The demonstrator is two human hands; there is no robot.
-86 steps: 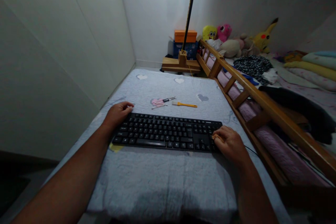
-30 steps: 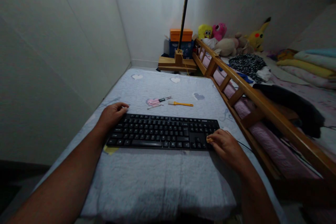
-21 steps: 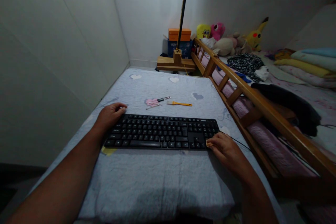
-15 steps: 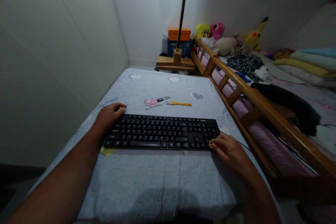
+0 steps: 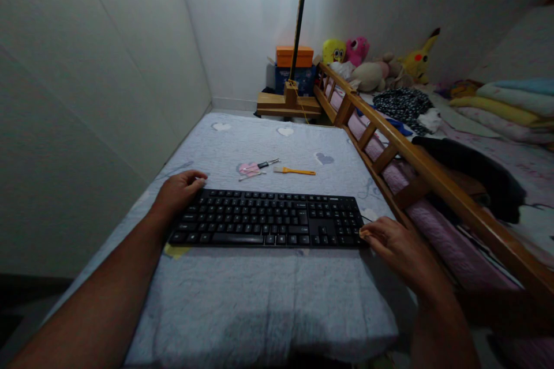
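A black keyboard (image 5: 259, 219) lies flat on the pale blue cloth with heart prints (image 5: 242, 300). My left hand (image 5: 180, 189) rests at its upper left corner, with the fingers curled around that end of the keyboard. At the lower right corner, my right hand (image 5: 383, 237) pinches something small and orange-tan, too small to identify. Behind the keyboard lie a yellow-handled brush (image 5: 298, 171), a dark-handled metal-tipped tool (image 5: 266, 164) and a thin white stick (image 5: 251, 176).
A wooden bed rail (image 5: 389, 132) runs along the right side, with plush toys, clothes and folded bedding beyond it. A lamp pole (image 5: 299, 23) on a wooden base (image 5: 270, 104) stands behind the cloth, near an orange box (image 5: 294, 56). A wall borders the left.
My right hand has moved a little to the right, from over the lower right keys to the keyboard's right edge. My left hand has stayed at its corner.
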